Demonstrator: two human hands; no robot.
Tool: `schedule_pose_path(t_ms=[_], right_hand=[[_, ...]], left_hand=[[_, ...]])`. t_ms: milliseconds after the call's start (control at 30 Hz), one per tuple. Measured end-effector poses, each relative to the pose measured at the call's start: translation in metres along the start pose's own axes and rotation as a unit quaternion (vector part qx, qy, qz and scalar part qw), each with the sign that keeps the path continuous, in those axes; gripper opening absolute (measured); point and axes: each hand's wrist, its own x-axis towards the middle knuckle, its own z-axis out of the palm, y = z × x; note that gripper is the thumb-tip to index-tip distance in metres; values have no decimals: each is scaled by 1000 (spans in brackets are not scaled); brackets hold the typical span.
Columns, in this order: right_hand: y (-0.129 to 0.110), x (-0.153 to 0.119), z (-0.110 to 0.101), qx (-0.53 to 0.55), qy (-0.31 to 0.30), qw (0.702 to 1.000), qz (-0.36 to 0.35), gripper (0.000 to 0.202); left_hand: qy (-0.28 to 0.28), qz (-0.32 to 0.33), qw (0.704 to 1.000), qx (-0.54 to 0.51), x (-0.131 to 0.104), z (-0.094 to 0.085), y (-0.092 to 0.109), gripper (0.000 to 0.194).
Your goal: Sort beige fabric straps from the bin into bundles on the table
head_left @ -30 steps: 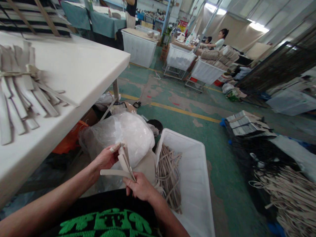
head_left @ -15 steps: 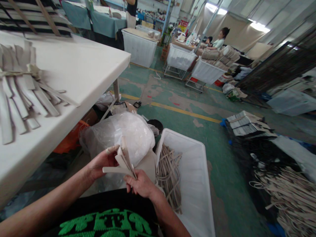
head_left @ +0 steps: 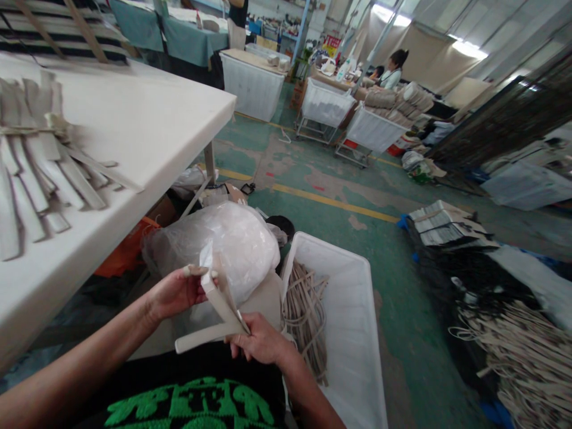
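Several beige strips [head_left: 223, 307] are fanned out between my hands, in front of a clear plastic bag [head_left: 241, 238]. My right hand [head_left: 257, 338] is closed round their lower ends. At their upper ends my left hand [head_left: 179, 290] pinches a strip between thumb and fingers, with pale wraps on the fingertips. One strip points out to the left, its end free below my left hand. A tied bundle of similar strips [head_left: 40, 155] lies on the white table [head_left: 134, 113] at the left.
Right of my hands stands a white bin [head_left: 348, 298] holding long strips [head_left: 306, 316]. An orange bag [head_left: 127, 247] is under the table. More strips [head_left: 531, 357] lie at the far right. A person [head_left: 393, 71] is at the back.
My left hand has shifted slightly left and down. The strips have spread, and the free one has swung lower and farther left. My right hand keeps its hold, almost unmoved.
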Motion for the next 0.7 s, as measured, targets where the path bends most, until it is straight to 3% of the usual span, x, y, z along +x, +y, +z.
schedule_pose_path(t_ms=[200, 333, 600, 700], right_hand=[[7, 0, -1, 9, 27, 1000, -7, 36], [11, -1, -1, 19, 58, 998, -3, 38], [5, 6, -2, 25, 86, 996, 2, 45], [-2, 15, -2, 24, 97, 995, -11, 48]], left_hand=[[72, 103, 992, -19, 4, -5, 31, 33], [116, 157, 980, -38, 13, -15, 35, 29], [90, 120, 989, 17, 20, -14, -6, 13], [15, 104, 991, 86, 14, -6, -30, 17]])
